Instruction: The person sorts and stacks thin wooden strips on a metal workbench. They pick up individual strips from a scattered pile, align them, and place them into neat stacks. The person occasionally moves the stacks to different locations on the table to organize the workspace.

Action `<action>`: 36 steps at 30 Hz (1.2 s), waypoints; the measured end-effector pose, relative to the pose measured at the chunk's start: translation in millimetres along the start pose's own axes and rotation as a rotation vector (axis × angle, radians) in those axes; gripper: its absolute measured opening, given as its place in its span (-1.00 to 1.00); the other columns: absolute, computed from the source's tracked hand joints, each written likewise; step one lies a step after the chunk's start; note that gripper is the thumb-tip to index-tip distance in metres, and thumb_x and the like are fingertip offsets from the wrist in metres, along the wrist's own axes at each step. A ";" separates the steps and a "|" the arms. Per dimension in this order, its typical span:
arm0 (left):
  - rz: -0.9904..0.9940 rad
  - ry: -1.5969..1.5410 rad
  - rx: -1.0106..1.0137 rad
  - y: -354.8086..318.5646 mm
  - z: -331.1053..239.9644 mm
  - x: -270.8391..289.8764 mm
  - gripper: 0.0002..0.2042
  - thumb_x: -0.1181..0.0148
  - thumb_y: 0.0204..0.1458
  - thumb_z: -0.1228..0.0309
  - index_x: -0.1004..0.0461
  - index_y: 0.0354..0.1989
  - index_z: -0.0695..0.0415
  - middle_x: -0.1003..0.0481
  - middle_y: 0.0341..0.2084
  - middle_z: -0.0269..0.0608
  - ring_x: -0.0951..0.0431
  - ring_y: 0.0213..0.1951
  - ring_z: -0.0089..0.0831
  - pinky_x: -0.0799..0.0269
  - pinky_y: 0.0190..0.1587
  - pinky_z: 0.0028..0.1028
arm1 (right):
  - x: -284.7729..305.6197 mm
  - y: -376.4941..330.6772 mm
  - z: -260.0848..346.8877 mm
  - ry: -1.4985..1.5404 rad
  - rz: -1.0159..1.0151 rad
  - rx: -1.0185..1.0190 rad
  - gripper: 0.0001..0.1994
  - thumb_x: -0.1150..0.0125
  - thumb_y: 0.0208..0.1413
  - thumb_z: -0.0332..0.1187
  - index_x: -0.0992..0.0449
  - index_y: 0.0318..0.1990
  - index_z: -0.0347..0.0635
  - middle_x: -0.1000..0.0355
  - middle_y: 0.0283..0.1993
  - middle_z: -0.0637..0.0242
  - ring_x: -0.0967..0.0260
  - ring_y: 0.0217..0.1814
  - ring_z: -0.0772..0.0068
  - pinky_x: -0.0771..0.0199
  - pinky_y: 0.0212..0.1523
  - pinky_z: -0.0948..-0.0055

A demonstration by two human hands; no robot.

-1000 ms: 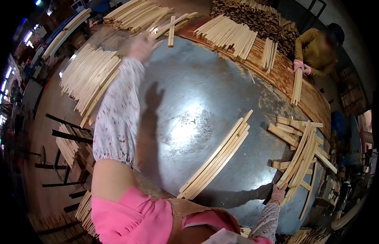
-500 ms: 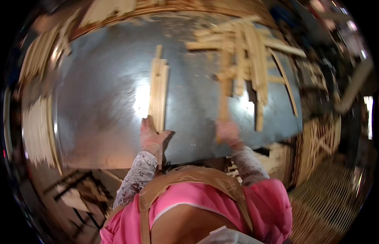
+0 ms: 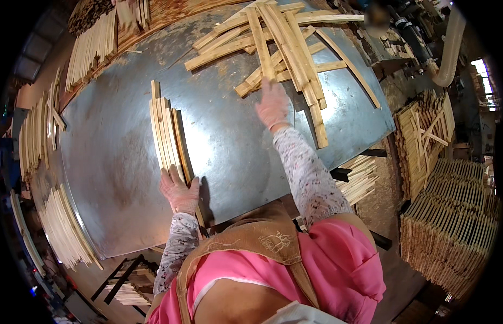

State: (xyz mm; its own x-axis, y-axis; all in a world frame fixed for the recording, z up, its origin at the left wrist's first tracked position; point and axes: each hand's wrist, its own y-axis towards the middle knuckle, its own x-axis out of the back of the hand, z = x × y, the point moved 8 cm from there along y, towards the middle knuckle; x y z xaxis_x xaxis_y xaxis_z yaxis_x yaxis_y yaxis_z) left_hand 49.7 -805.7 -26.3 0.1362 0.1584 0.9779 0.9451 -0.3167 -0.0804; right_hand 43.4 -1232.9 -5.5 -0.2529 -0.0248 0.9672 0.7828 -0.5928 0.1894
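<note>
A narrow bundle of pale wooden strips (image 3: 164,129) lies lengthwise on the metal-topped table, one strip jutting out at its far end. My left hand (image 3: 178,193) is closed over the near part of the bundle, thumb along the right side. At that side lies a strip with a darker, orange-brown edge (image 3: 181,141). Farther off and to the right, my right hand (image 3: 274,104) has its fingers on the near end of a wooden strip (image 3: 259,46) in a loose, crisscrossed pile (image 3: 286,40). The fingertips are partly hidden. Both hands wear thin, see-through gloves.
The grey metal tabletop (image 3: 111,178) shows scuffs and wood dust. Stacked strips stand beyond its left edge (image 3: 62,227) and far left corner (image 3: 92,51). More stacks (image 3: 451,221) sit at the right, near a pale hose (image 3: 451,48). Another person's hand (image 3: 127,13) shows at the far edge.
My right hand has moved from the near edge, where it held a strip, out to the pile. Another strip now lies at the bundle's right side. My left hand stays on the bundle.
</note>
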 end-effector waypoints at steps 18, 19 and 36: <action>0.837 -1.666 0.475 69.9 -170.6 -101.6 -0.61 -0.23 0.29 0.48 -0.34 0.24 0.28 -0.59 -0.24 -0.08 -0.62 -0.38 -0.34 -0.65 -0.36 -0.32 | 6.2 57.8 -165.9 -0.028 0.305 -0.151 -0.18 -0.56 0.00 0.03 -0.35 0.37 -0.10 -0.47 0.27 0.03 -0.43 0.32 -0.11 -0.51 0.30 0.00; 0.843 -1.660 0.476 68.7 -173.7 -102.0 -0.61 -0.22 0.29 0.49 -0.34 0.25 0.27 -0.59 -0.24 -0.08 -0.62 -0.38 -0.33 -0.65 -0.36 -0.32 | 6.4 57.9 -168.9 0.011 0.311 -0.169 -0.16 -0.56 0.00 0.03 -0.33 0.40 -0.07 -0.45 0.30 0.05 -0.42 0.34 -0.11 -0.51 0.31 -0.01; 0.626 -1.578 0.382 22.4 -169.4 -120.2 -0.66 -0.17 0.32 0.44 -0.36 0.22 0.19 -0.60 -0.24 -0.09 -0.63 -0.38 -0.32 -0.68 -0.36 -0.31 | 24.8 -124.2 -160.4 0.244 0.104 0.078 -0.38 -0.28 0.25 -0.05 -0.34 0.39 -0.06 -0.44 0.24 0.00 -0.38 0.30 -0.04 -0.41 0.22 -0.09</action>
State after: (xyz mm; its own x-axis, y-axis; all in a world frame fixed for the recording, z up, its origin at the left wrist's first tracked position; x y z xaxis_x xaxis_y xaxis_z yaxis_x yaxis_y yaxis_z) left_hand 4.2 -990.2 -113.0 0.3932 0.8659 -0.3093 0.6203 -0.4981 -0.6059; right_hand -151.3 -1289.0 -32.2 -0.2912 -0.2811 0.9144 0.8508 -0.5131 0.1132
